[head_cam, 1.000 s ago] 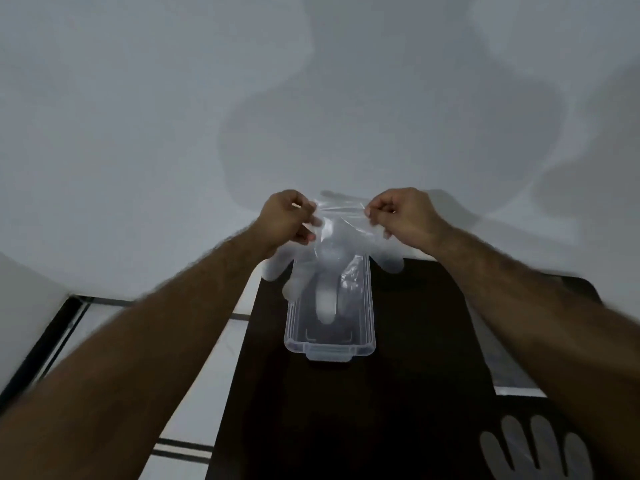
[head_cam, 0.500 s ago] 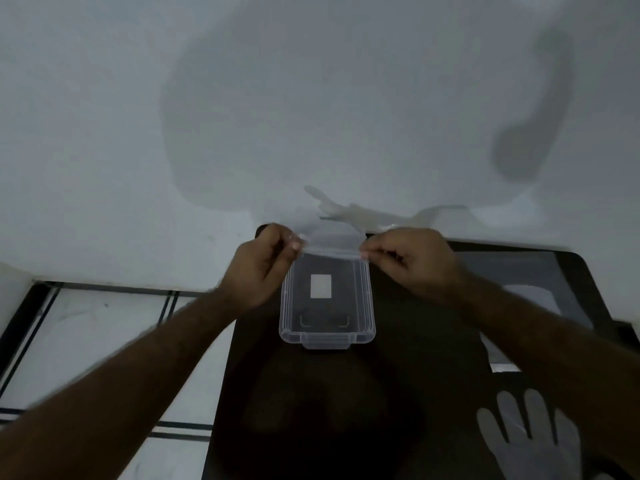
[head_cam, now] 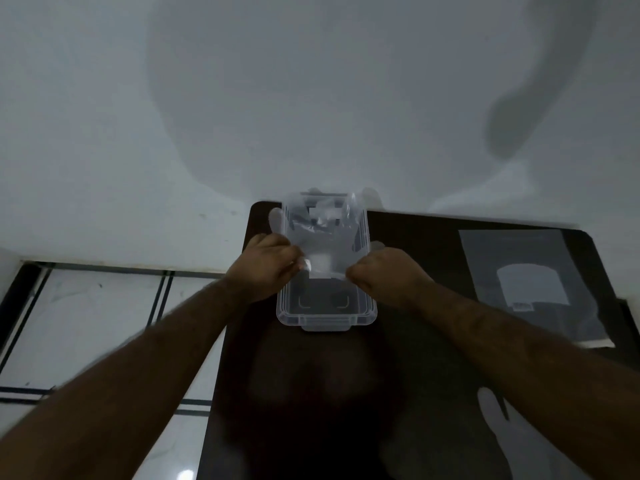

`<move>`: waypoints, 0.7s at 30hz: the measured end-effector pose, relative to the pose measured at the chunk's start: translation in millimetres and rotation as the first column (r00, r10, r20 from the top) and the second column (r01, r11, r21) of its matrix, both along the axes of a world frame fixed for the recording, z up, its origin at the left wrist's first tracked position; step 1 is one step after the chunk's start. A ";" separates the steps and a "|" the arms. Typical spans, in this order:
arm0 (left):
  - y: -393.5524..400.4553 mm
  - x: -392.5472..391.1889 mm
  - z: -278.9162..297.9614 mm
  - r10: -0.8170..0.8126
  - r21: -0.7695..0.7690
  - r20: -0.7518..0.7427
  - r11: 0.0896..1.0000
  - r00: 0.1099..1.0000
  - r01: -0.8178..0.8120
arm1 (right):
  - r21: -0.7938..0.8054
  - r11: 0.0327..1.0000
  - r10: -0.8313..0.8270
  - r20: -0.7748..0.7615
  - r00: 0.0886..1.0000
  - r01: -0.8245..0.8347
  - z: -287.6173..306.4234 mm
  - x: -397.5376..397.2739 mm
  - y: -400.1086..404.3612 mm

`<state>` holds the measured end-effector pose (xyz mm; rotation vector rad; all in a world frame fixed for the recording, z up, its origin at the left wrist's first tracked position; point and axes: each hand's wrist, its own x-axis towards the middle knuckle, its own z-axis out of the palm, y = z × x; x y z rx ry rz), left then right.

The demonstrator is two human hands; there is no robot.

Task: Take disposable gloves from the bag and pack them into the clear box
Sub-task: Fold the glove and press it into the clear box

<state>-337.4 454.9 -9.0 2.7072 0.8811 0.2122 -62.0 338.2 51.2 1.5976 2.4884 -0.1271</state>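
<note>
Dark table (head_cam: 311, 393), grey wall behind. Left hand (head_cam: 263, 268), right hand (head_cam: 388, 271) both pinched on thin glove (head_cam: 322, 237) over clear box (head_cam: 367, 306). Bag (head_cam: 533, 282) at 3 o'clock. Glove soft, light, slippery; best held by cuff edge.

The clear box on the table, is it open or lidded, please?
Open. The clear box has no lid, and both hands lower a glove into it.

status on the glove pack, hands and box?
Left hand and right hand both pinch one glove, spread over the clear box. Bag and spare glove lie right, clear of the box.
</note>
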 end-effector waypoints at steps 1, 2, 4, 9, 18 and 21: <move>0.9 0.1 -3.6 -0.024 0.014 -0.021 1.000 0.999 0.024 | -0.015 1.000 0.028 0.029 0.999 -0.027 -3.3 -2.2 0.8; 1.6 0.7 -5.3 -0.050 0.023 -0.049 0.998 0.998 0.051 | -0.041 0.998 0.050 0.050 0.997 -0.048 -6.2 -4.6 1.6; 2.2 3.7 -5.5 -0.097 0.033 -0.110 0.994 0.989 0.101 | -0.084 0.992 0.099 0.091 0.991 -0.092 -10.3 -8.9 3.3; 0.9 15.2 6.8 -0.210 0.075 -0.300 0.967 0.930 0.242 | -0.249 0.960 0.173 0.186 0.967 -0.124 -11.3 -21.5 11.6; 10.0 39.2 11.8 -0.349 -0.109 -0.554 0.931 0.756 0.349 | -0.476 0.869 0.219 0.122 0.968 -0.136 -12.2 -32.4 33.7; 5.5 41.1 9.0 -0.382 -0.118 -0.613 0.910 0.692 0.397 | -0.519 0.848 0.207 0.143 0.968 -0.105 -15.4 -38.1 40.8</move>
